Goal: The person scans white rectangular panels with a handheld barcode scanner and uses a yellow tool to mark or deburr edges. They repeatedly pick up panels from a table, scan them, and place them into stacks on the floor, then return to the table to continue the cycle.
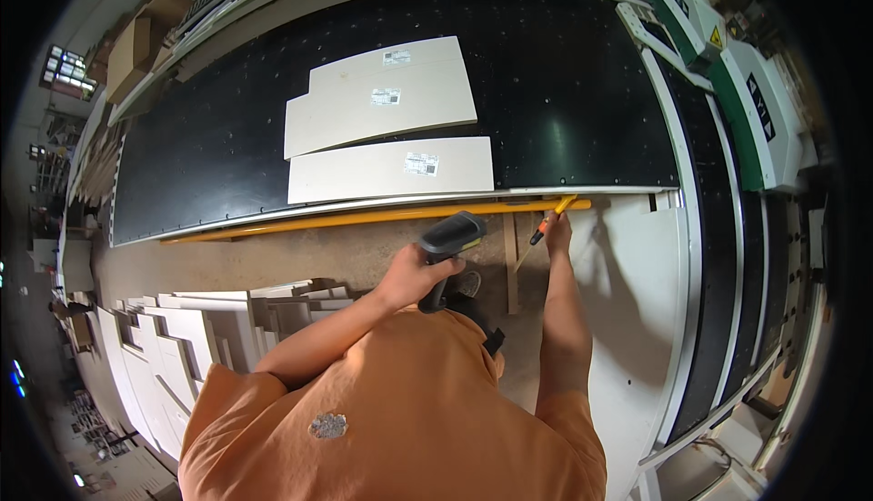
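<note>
1. The grey handheld scanner (447,248) sits in the left hand (414,275), gripped by its handle, nose aimed at the labelled white panels (391,169) on the black table (564,92).
2. The right hand (556,231) is closed around an orange-handled tool (551,218) at the table's yellow edge rail (364,217).

Left hand (411,275) raised with forearm bent, fingers curled closed; right hand (556,231) at full arm's reach, fingers closed.

Three white panels (386,119) lie on the black machine bed (564,92), each bearing one label sticker (421,164), so three stickers. One handheld scanner (447,251), one orange-handled tool (546,224), one yellow rail (364,217), two hands.
</note>
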The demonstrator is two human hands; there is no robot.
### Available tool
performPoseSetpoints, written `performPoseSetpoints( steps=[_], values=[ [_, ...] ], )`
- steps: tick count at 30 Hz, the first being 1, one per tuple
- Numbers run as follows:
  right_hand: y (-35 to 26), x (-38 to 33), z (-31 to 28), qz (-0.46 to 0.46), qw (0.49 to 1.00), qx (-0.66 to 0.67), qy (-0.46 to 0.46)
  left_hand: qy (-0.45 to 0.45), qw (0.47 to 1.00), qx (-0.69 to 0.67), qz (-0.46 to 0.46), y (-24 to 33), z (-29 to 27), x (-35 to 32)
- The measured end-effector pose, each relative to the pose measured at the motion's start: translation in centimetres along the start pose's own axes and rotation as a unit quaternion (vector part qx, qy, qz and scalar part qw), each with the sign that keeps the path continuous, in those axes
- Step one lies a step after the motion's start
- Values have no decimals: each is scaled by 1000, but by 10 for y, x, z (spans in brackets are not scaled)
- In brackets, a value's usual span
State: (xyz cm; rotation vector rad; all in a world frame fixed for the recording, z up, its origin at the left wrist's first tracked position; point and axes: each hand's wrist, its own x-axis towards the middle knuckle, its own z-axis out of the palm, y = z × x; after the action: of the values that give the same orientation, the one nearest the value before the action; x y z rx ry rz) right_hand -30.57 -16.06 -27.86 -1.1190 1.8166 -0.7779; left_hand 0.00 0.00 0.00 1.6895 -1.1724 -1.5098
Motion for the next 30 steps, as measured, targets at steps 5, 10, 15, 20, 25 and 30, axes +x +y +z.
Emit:
performPoseSetpoints(
  steps=[5, 10, 15, 20, 25, 30],
  values=[
    [-38, -25, -29, 23, 932, 316, 177, -88, 994, 61, -29, 25, 15, -15],
    [-46, -85, -101, 60, 907, 388, 153, -90, 995, -42, 1, 15, 21, -11],
    [-55, -192, -148, 12, 852, 522, -39, -76, 992, -103, 17, 12, 8, 14],
    [-89, -290, -156, 67, 924, 324, -192, 8, 996, -89, -13, 49, -32, 58],
    [-137, -309, -150, 27, 953, 299, -28, 71, 995, -66, 3, 89, -79, 116],
    [-189, -287, -135, 34, 968, 246, -11, 96, 991, -87, 23, 108, -120, 192]
  ],
)
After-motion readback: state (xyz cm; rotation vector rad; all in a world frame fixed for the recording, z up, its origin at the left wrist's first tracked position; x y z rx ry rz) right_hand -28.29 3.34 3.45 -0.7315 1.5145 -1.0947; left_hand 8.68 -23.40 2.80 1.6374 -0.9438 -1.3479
